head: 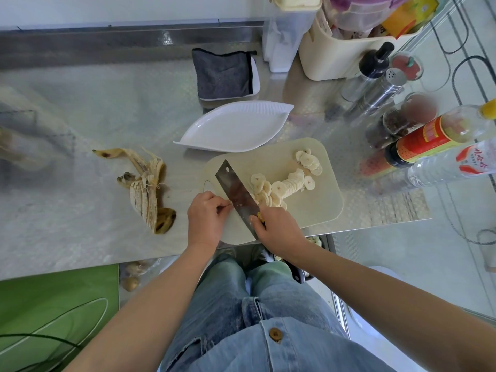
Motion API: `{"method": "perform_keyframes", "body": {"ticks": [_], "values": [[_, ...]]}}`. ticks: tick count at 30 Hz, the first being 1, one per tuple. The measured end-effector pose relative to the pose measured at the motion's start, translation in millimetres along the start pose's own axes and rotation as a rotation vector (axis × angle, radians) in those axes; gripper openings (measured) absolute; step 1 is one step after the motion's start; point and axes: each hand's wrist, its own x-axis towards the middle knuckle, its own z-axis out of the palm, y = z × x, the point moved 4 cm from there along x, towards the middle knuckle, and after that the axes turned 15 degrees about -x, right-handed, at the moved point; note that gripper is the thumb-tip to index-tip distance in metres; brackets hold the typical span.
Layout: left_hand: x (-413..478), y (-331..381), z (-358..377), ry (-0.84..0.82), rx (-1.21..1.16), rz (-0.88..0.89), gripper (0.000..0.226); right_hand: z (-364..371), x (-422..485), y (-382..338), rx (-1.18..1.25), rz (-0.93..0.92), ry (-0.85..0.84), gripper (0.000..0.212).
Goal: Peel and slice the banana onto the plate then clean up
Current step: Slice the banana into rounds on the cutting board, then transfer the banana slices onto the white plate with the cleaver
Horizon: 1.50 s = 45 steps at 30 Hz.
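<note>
Counter (107, 103): a steel worktop that carries everything below.
Cutting board (316, 205): pale, lying at the counter's near edge. Its near-left corner is under the hands.
Plate (236, 130): white and leaf-shaped, touching the board's far edge. No banana is on it yet.
Banana peel (146, 191): split open, on the counter left of the board and well apart from the plate.
Knife (236, 193): a broad cleaver, tip pointing far-left, with its edge down on the board's left part. The slicing appears nearly complete. For the last cut, keep the blade upright and press straight down. Do not saw. Keep the guiding fingers tucked behind the flat of the blade.
Right hand (277, 229): closed round the knife at the handle end, knuckles up. The handle itself is mostly hidden, and the forearm runs in from the lower right.
Left hand (206, 218): palm down, fingers curled, with the fingertips (224, 208) bunched against the blade's left face. Whether they pinch a last stub of banana cannot be told, because the piece is hidden or too small.
Banana slices (281, 187): thin rounds in an overlapping row on the board, running from just right of the blade to the far-right corner. The next move is likely to transfer them to the plate, and scooping them on the blade's flat would keep the rounds whole.
</note>
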Motion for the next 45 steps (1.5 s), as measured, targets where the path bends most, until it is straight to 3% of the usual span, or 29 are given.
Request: {"method": "perform_keyframes", "body": {"ticks": [9, 12, 18, 25, 31, 33, 37, 41, 45], "values": [[1.8, -0.5, 0.0, 0.005, 0.034, 0.002, 0.005, 8.3, 8.1, -5.9, -0.020, -0.016, 0.016, 0.025], [2.8, -0.3, 2.1, -0.005, 0.039, -0.023, 0.005, -3.5, 4.5, -0.6, 0.037, 0.000, 0.069, 0.033], [4.9, 5.8, 0.7, -0.013, 0.077, -0.073, 0.008, -23.8, -1.9, 26.6, 0.203, 0.035, 0.168, 0.029], [0.1, 6.3, -6.1, -0.049, 0.213, 0.033, 0.013, -30.7, -4.4, 46.8, 0.269, 0.072, 0.173, 0.026], [7.5, 15.6, -10.4, -0.013, 0.142, -0.028, 0.017, -66.7, -11.6, 50.2, 0.245, 0.009, 0.277, 0.038], [13.6, 24.2, -8.7, -0.014, 0.072, -0.021, 0.013, -75.5, -10.6, 57.8, 0.162, -0.024, 0.318, 0.036], [28.2, 48.3, -2.9, 0.000, -0.327, -0.194, 0.023, -84.2, -12.4, 69.8, -0.131, -0.066, 0.441, 0.005], [36.4, 75.7, 20.0, -0.164, -0.833, -0.538, 0.052, -84.1, -14.6, 66.7, -0.327, -0.093, 0.539, 0.013], [28.1, 93.3, 39.9, -0.219, -1.007, -0.689, 0.041, -72.2, -13.1, 52.8, -0.350, -0.164, 0.555, 0.023]]}}
